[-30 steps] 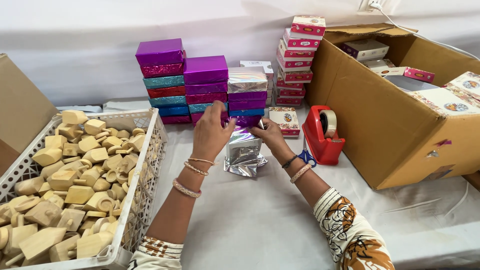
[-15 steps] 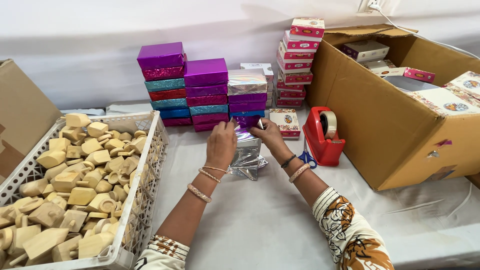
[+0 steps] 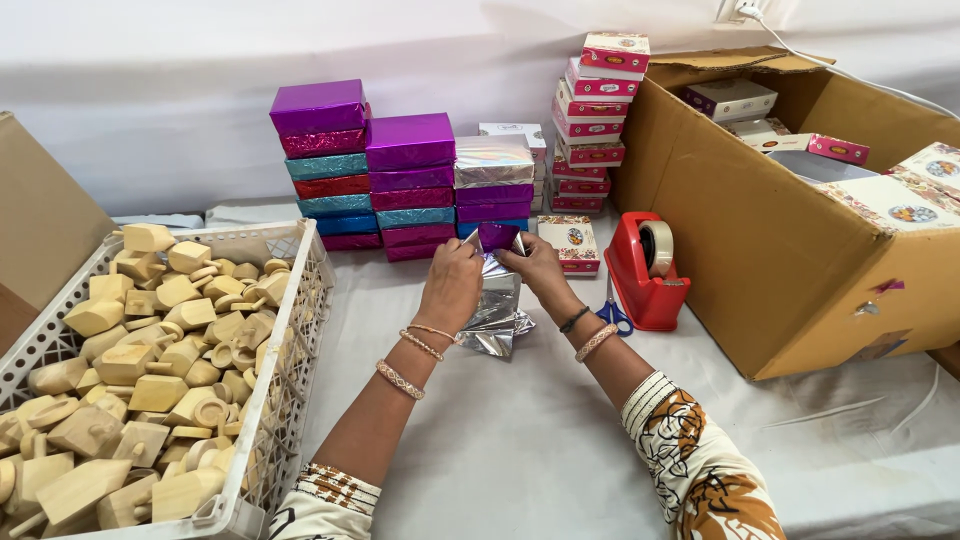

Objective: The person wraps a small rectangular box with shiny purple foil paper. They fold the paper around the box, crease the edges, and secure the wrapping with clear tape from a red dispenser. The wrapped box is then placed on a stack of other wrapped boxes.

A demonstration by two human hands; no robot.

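My left hand and my right hand are together over a small box half covered in shiny foil wrapping paper, purple on one side and silver on the other. Both hands pinch the foil's upper edge, and its loose silver end lies crumpled on the white table below them. The box itself is mostly hidden by my hands and the foil. Just behind stand stacks of foil-wrapped boxes in purple, teal, red and silver.
A white plastic crate full of wooden pieces sits at the left. A red tape dispenser and blue-handled scissors lie right of my hands. A large cardboard box holds printed cartons, and a stack of printed cartons stands behind.
My hands have drawn slightly toward each other and lifted the foil's top edge up over the box. The rest of the table looks the same.
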